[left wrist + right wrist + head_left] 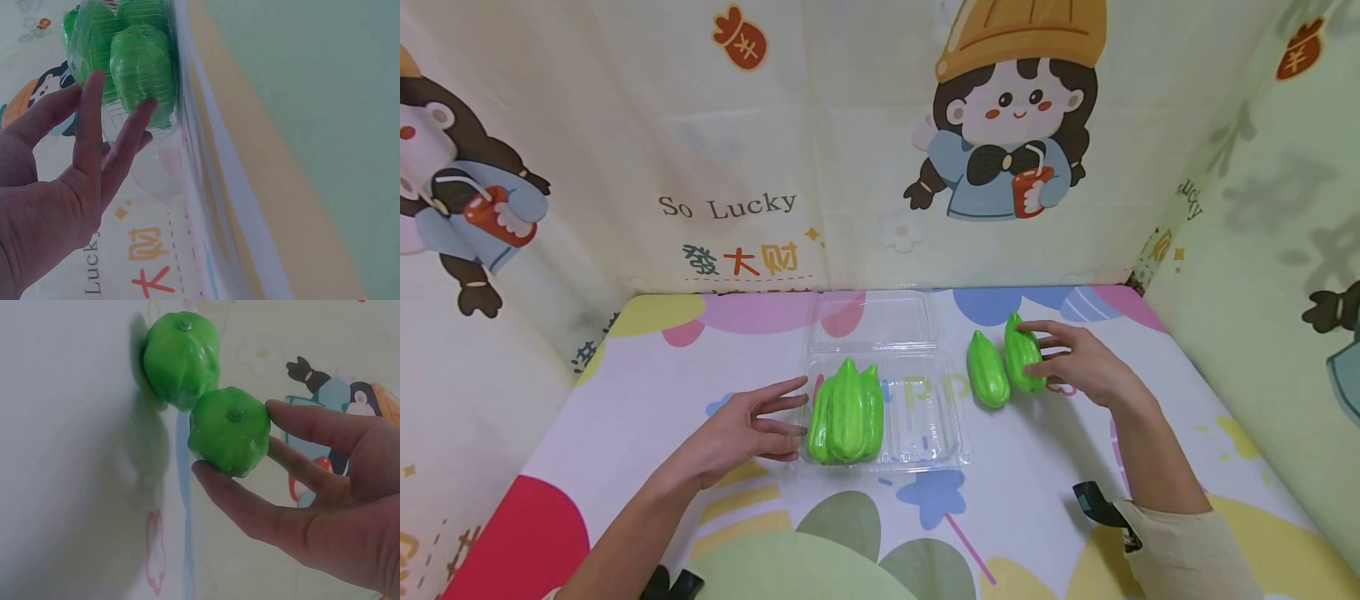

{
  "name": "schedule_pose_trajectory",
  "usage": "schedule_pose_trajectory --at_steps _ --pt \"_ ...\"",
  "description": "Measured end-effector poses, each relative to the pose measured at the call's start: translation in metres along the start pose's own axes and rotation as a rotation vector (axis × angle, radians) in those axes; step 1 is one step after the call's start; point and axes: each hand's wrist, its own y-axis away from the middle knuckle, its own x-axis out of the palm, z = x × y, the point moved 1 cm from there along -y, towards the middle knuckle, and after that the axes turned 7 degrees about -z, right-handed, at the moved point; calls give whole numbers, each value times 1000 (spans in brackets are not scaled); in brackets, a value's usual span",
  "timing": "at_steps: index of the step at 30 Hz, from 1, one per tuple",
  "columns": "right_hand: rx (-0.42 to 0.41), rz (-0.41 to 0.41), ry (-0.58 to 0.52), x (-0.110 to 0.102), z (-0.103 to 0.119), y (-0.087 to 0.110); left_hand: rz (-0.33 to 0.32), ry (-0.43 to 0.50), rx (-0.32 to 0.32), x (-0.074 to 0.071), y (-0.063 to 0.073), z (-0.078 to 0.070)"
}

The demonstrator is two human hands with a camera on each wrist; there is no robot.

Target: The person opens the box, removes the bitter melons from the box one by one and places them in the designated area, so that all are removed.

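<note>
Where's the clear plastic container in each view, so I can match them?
Head: clear plastic container just below centre, between the left hand and right hand.
Left wrist: top, left of centre, partly behind the left hand.
Right wrist: not in it.
Shared landmark: the orange-hatted cartoon girl, top, right of centre in head; upper left in left wrist; right side in right wrist.

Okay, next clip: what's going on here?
A person's right hand pinches a ribbed green fruit, with a second green fruit just beside it. The left hand has its fingers at the side of an open clear container, where a cluster of similar fruits sits toward the left.
</note>
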Motion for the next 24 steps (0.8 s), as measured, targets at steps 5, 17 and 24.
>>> schedule_pose_trajectory --at_steps 5,17,24 --pt "20 20 -24 1 -4 -3 0 3 -2 0 1 1" --pt "26 56 15 5 -9 -7 2 -1 0 -1 1 1" --pt "31 65 26 6 -11 -8 4 -18 6 -1 0 0"
